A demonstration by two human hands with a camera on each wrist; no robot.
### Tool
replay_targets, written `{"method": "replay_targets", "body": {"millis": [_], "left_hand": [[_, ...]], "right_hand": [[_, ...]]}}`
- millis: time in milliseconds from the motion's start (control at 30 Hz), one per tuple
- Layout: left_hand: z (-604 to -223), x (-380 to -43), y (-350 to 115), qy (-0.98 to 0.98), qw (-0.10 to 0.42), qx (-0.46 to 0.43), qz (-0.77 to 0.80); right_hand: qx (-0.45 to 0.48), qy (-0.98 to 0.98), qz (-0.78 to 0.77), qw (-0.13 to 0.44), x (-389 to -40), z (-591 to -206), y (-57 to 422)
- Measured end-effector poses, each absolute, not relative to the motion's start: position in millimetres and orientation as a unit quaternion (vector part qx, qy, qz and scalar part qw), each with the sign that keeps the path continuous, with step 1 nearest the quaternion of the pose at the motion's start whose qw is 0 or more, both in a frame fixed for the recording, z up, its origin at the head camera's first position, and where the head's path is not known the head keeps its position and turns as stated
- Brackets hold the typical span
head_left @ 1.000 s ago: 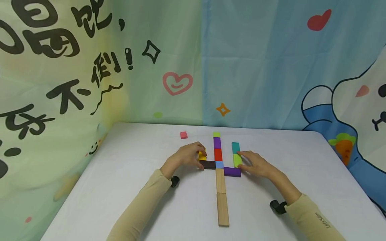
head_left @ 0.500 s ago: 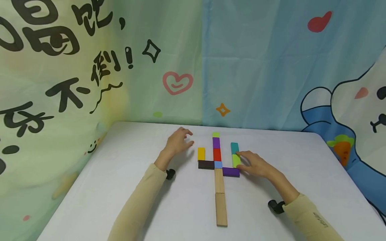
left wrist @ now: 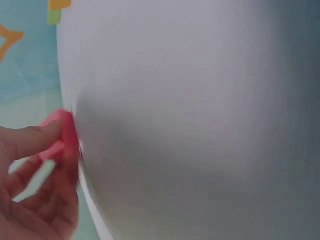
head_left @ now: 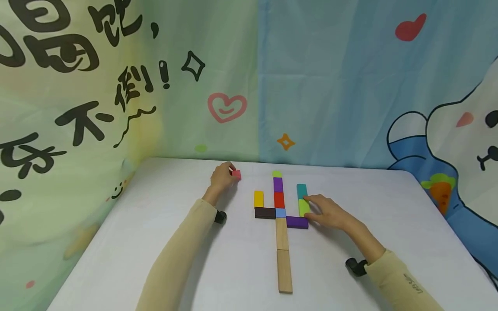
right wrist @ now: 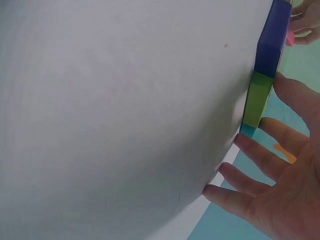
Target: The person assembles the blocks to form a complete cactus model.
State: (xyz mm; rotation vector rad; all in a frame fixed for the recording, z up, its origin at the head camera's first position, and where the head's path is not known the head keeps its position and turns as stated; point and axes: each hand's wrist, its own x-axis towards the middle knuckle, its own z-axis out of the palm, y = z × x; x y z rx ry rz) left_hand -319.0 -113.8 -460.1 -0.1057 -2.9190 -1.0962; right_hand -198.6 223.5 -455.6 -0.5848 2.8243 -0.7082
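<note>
At the far left of the layout, my left hand (head_left: 221,178) pinches a small pink block (head_left: 237,174) between thumb and fingers. In the left wrist view that pink block (left wrist: 72,137) shows under the thumb. My right hand (head_left: 330,211) lies beside the lime green block (head_left: 303,208), thumb and index fingertips at its right side near its two ends. The right wrist view shows this hand's fingers (right wrist: 250,155) spread and fairly straight along the lime block (right wrist: 257,99). The teal block (head_left: 301,191) extends beyond the lime one, and a purple block (head_left: 297,222) lies at its near end.
A central column runs from two wooden blocks (head_left: 282,233) through light blue (head_left: 280,213), red (head_left: 279,200) and purple to a lime block (head_left: 277,174). Left of it lie a black block (head_left: 265,213) and a yellow block (head_left: 258,199). A printed curtain (head_left: 330,86) hangs behind the white table (head_left: 225,259).
My left hand has left the yellow block, moved up and left, and taken hold of the pink block. The right hand stays beside the lime block.
</note>
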Motion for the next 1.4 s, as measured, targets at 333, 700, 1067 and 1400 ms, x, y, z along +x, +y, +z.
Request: {"method": "replay_targets", "body": {"millis": [333, 700, 1067, 1400], "left_hand": [[-458.3, -311.5, -85.8, -0.882, -0.081, -0.104, -0.453], [-468.2, -310.0, -75.4, -0.877, -0.107, -0.103, -0.457], [-464.0, -306.6, -77.3, -0.885, -0.139, -0.1, -0.433], [-459.2, -303.7, -78.7, -0.89, -0.16, -0.105, -0.414]], "right_hand": [[-0.198, 0.947, -0.239, 0.084, -198.2, -454.8, 225.2], [-0.187, 0.949, -0.24, 0.086, -196.9, -455.0, 223.0], [-0.192, 0.947, -0.243, 0.087, -198.0, -455.6, 223.0], [-0.187, 0.948, -0.242, 0.089, -196.8, -454.9, 222.5]]}}
